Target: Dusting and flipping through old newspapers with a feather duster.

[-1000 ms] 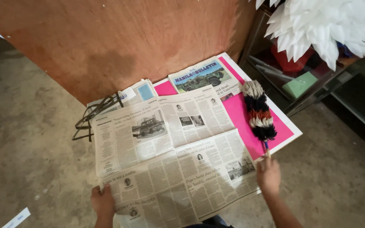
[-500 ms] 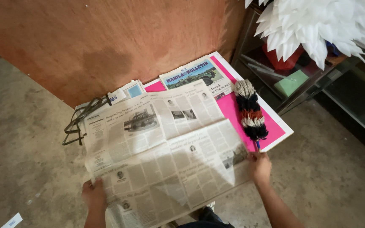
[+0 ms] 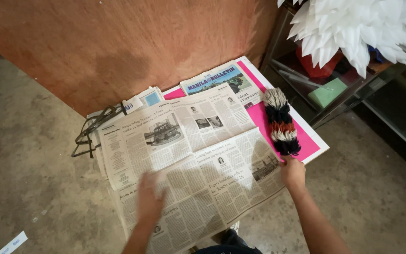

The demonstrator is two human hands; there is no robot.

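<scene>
Smoothing step: your left hand (image 3: 149, 200), blurred, state unclear, lies on the newspaper (image 3: 184, 160); your right hand (image 3: 292, 172) grips the duster (image 3: 280, 122), ready for sweeping.

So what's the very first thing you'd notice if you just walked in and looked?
Probably the fluffy striped duster in cream, black and rust bands, held by the right hand over the bright pink board on the right. Next, the big open newspaper spread across the middle of the concrete floor, with the blurred left hand on it. Spiky white paper petals fill the top right corner.
</scene>
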